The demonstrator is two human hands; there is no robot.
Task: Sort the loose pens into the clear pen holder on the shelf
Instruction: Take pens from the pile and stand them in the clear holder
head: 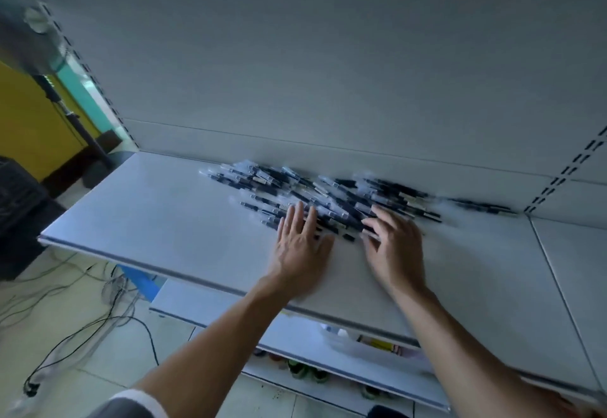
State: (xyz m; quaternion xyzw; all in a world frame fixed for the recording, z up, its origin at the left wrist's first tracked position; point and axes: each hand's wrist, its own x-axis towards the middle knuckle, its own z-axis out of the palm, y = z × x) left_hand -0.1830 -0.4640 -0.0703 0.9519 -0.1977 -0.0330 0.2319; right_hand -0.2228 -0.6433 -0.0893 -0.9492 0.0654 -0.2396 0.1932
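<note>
head view: left hand (300,245) fingers flat on pens (331,187); right hand (395,248) curled, grip unclear.

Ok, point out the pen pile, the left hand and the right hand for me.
pen pile (331,192), head view, on the middle of the heap.
left hand (300,242), head view, on the back of the hand.
right hand (395,242), head view, on the back of the hand.
</note>
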